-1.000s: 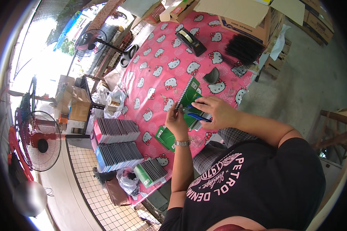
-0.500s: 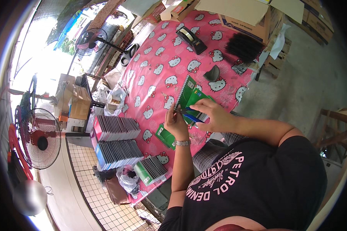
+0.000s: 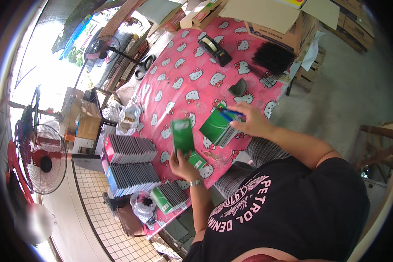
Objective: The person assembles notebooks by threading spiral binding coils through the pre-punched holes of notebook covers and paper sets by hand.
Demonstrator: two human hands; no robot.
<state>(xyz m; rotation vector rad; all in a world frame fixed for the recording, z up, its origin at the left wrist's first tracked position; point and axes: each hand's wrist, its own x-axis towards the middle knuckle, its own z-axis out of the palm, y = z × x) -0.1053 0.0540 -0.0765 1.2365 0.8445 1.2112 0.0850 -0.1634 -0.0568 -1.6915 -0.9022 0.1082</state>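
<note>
My left hand [image 3: 182, 162] holds a green booklet [image 3: 182, 136] upright over the pink patterned table [image 3: 179, 74]. A second green booklet [image 3: 197, 160] lies flat just under that hand. My right hand [image 3: 249, 121] holds a blue pen [image 3: 229, 112] and rests on a stack of green booklets [image 3: 218, 128] at the table's near edge. The two hands are apart, the stack to the right of the single booklet.
Rows of booklets fill trays [image 3: 129, 163] left of the table, with a smaller batch [image 3: 170, 196] nearer me. A tape dispenser [image 3: 215, 49], a dark cup-like piece [image 3: 238, 87], black strips [image 3: 273, 56] and cardboard boxes [image 3: 275, 24] sit at the far end. A floor fan [image 3: 41, 159] stands left.
My left hand has pulled one green booklet off the stack and carried it leftward. My right hand stays on the stack with the pen.
</note>
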